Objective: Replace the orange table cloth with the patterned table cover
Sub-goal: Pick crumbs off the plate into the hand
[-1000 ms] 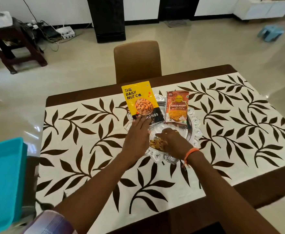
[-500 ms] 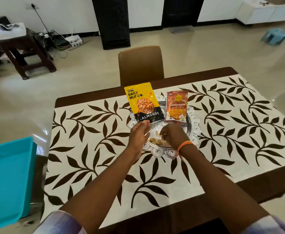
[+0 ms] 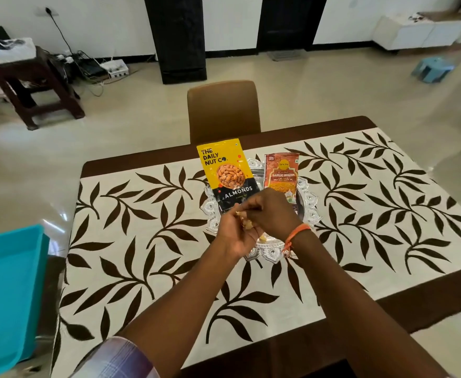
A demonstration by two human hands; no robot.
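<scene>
The white table cover with dark brown leaf pattern (image 3: 147,241) lies spread over the brown table (image 3: 404,309). No orange cloth is in view. A silver ornate tray (image 3: 309,203) stands at the table's middle with a yellow almond pouch (image 3: 226,170) and an orange garlic snack packet (image 3: 281,173) leaning on it. My left hand (image 3: 234,233) and my right hand (image 3: 270,211) meet just above the tray's near side, fingers pinched around small pale snack pieces (image 3: 247,225). An orange band is on my right wrist.
A brown chair (image 3: 223,107) stands at the table's far side. A teal tray (image 3: 8,293) sits off the left edge. Further off are a dark wooden stool (image 3: 32,85), cables on the floor and a blue step stool (image 3: 432,68).
Both hands have lifted off the silver tray and come together above it, holding small snack pieces. The camera view has tilted up slightly.
</scene>
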